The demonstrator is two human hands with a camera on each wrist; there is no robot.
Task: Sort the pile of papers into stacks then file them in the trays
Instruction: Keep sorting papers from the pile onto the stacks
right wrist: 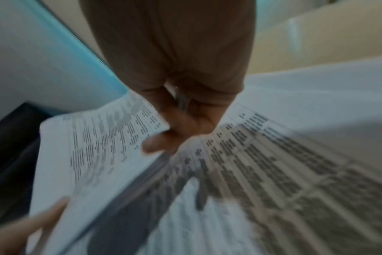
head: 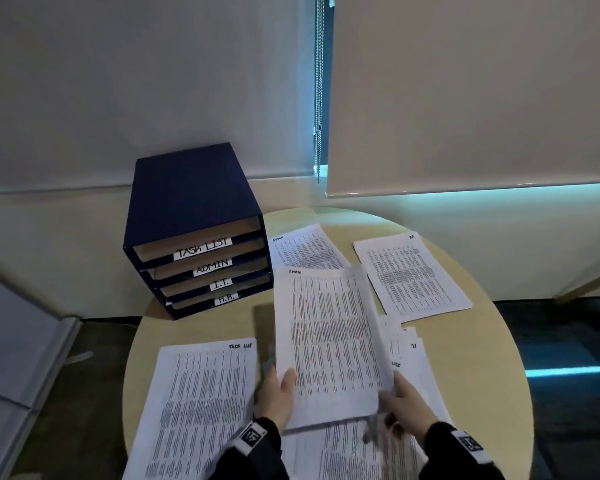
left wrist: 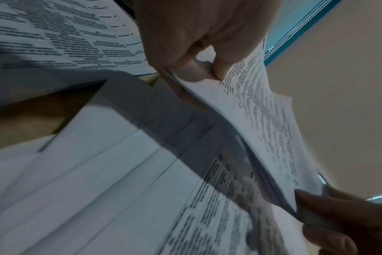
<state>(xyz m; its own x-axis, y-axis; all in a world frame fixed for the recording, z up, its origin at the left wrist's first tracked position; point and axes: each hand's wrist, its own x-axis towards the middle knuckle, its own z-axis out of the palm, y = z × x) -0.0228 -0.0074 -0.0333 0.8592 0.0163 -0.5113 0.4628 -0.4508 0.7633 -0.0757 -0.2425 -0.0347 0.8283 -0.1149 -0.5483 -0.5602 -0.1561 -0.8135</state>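
A printed sheet marked ADMIN is lifted above the unsorted pile at the table's near edge. My left hand pinches its lower left edge, thumb on top. My right hand pinches its lower right corner, where the paper curls up. Sorted stacks lie on the round table: a TASK LIST stack at left, an ADMIN stack behind the held sheet, an HR stack at right. The dark blue tray unit stands at back left, labelled TASK LIST, ADMIN, I.T., H.R.
The tray unit's open slots face me. More loose sheets lie to the right under the held sheet. Roller blinds and a wall close off the back. The table edge drops to dark floor at right.
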